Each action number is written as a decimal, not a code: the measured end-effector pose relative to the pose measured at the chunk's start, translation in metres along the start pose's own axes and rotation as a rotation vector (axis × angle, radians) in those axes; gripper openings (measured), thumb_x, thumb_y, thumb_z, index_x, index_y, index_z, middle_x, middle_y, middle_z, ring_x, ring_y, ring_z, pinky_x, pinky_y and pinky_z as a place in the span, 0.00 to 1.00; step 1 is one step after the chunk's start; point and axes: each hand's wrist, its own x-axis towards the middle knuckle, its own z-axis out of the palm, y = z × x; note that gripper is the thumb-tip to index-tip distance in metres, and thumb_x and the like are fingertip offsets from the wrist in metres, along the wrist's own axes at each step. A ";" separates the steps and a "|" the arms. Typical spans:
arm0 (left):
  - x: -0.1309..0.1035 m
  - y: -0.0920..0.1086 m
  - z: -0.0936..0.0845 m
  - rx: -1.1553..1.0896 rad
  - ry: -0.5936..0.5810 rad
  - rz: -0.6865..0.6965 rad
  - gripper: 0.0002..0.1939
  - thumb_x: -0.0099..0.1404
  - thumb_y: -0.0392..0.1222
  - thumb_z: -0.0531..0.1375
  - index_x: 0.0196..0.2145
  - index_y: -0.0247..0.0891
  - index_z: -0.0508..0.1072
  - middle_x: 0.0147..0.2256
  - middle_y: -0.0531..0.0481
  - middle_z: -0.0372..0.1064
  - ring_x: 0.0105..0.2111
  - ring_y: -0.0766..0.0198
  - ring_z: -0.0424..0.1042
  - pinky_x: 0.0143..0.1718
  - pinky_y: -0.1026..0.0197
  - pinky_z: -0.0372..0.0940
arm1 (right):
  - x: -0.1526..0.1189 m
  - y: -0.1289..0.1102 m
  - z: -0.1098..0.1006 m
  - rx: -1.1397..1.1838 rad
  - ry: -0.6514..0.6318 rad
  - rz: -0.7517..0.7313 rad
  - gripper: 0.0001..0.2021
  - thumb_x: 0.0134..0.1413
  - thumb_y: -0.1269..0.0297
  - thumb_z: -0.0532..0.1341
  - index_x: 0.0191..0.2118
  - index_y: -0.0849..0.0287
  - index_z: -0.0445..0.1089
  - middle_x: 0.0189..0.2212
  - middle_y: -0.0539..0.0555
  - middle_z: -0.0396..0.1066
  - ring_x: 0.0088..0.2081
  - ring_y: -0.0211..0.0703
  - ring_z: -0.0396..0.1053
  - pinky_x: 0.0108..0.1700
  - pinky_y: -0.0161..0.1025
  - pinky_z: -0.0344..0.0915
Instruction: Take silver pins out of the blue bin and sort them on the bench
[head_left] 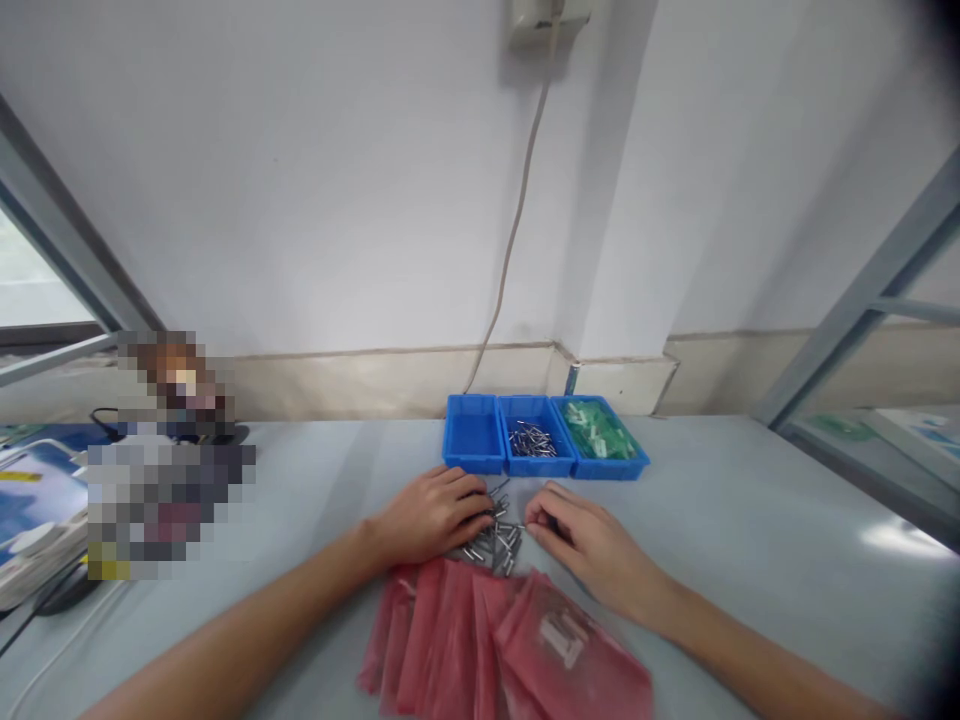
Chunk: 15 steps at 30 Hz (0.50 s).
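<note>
Between my hands, a loose pile of small metal pins (496, 540) lies on the pale table. My left hand (436, 512) rests palm down at the pile's left edge, its fingers spread over some pins. On the right, my right hand (574, 535) has thumb and index finger pinched together round the end of a small metal pin beside the pile. Several red translucent bags (450, 635) lie overlapped in front of the pile. The rightmost red bag (574, 650) has pale pieces showing through it.
Behind the pile stand three joined blue trays: a bare left tray (474, 432), a middle one with metal pins (532, 440) and a right one with green bags (598, 430). Blurred clutter and cables (71, 610) lie at the left.
</note>
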 end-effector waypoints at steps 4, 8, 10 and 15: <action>-0.001 -0.001 0.000 -0.006 0.004 0.006 0.15 0.82 0.46 0.52 0.52 0.38 0.77 0.48 0.45 0.76 0.45 0.59 0.75 0.49 0.56 0.68 | 0.000 0.000 0.000 0.035 0.024 0.013 0.08 0.75 0.63 0.55 0.41 0.52 0.68 0.40 0.52 0.71 0.38 0.46 0.70 0.41 0.41 0.65; 0.000 0.000 -0.001 -0.007 0.003 0.002 0.16 0.82 0.47 0.52 0.52 0.38 0.77 0.48 0.45 0.76 0.45 0.59 0.75 0.49 0.56 0.69 | 0.001 -0.002 0.000 0.096 0.055 0.067 0.08 0.76 0.60 0.53 0.42 0.52 0.66 0.38 0.51 0.72 0.37 0.46 0.69 0.41 0.42 0.64; 0.000 0.000 -0.002 -0.006 0.008 0.002 0.16 0.82 0.46 0.52 0.52 0.38 0.77 0.47 0.45 0.76 0.45 0.59 0.75 0.48 0.56 0.69 | 0.001 -0.002 -0.001 0.139 0.071 0.095 0.09 0.76 0.58 0.53 0.42 0.52 0.66 0.36 0.50 0.72 0.36 0.45 0.68 0.41 0.42 0.64; 0.000 0.000 -0.001 -0.011 0.010 0.004 0.16 0.82 0.46 0.52 0.52 0.38 0.77 0.47 0.44 0.76 0.44 0.59 0.75 0.48 0.56 0.70 | 0.002 0.004 -0.001 0.299 0.074 0.197 0.11 0.74 0.54 0.56 0.40 0.53 0.66 0.28 0.46 0.66 0.29 0.42 0.62 0.32 0.38 0.58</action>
